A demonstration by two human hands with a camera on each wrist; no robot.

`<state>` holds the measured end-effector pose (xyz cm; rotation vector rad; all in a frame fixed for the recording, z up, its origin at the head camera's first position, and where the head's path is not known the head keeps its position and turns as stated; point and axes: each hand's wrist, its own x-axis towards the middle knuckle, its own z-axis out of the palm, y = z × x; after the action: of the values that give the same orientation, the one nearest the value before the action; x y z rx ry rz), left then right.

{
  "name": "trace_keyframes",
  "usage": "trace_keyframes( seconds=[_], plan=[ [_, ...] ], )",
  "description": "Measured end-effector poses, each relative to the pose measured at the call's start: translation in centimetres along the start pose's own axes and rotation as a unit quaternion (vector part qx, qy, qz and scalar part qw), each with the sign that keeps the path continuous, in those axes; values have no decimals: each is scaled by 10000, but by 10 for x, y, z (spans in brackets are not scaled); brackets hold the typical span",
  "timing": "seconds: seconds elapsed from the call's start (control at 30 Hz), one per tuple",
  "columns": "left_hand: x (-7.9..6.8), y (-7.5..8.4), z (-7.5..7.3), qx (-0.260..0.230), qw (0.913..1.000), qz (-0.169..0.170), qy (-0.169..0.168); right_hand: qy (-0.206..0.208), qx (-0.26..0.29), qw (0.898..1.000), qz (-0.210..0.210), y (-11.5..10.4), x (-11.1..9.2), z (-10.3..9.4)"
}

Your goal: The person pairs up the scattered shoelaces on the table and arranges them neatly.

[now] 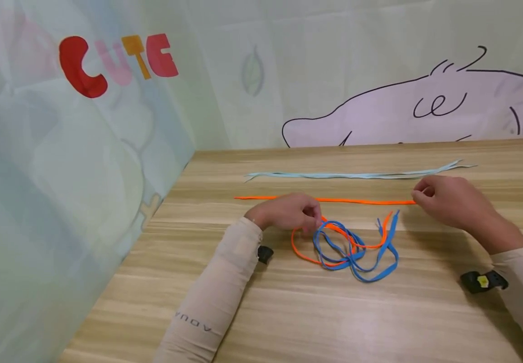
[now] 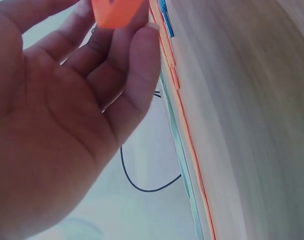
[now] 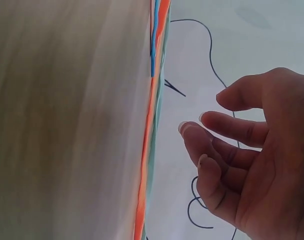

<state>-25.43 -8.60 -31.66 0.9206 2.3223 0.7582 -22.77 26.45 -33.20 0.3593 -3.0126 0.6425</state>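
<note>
My left hand (image 1: 290, 212) pinches an orange shoelace (image 2: 117, 15) at its fingertips, at the left side of a loose tangle. Looped through that same tangle is a blue shoelace (image 1: 381, 276), its ends pointing up and to the right. Behind the tangle a second orange shoelace (image 1: 361, 201) lies straight across the table, partly behind the left hand. My right hand (image 1: 454, 201) is by this straight lace's right end, fingers loosely bent. In the right wrist view a gap shows between its thumb and fingers, with nothing held.
Farther back, pale blue laces (image 1: 334, 176) lie stretched out, roughly parallel to the straight orange one. The wood-patterned table (image 1: 316, 322) meets a printed backdrop (image 1: 225, 75) at the rear and left. Both forearms have light sleeves and dark wrist straps.
</note>
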Motion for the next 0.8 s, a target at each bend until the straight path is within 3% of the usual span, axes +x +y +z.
trace_keyframes(
  seconds=[0.13,0.3,0.53,0.8],
  plan=[
    [-2,0,-1,-161,9995,50,249,-24,10,10000,-65,-7,1,1],
    [1,1,-2,-147,9993,134,330,-5,-12,9997,-250,-14,0,2],
    [2,12,-4,-142,9964,526,650,-95,-9,9986,-521,-27,0,4],
    [-1,20,-5,-176,9928,633,1006,-89,-4,9977,-671,-46,2,9]
  ],
)
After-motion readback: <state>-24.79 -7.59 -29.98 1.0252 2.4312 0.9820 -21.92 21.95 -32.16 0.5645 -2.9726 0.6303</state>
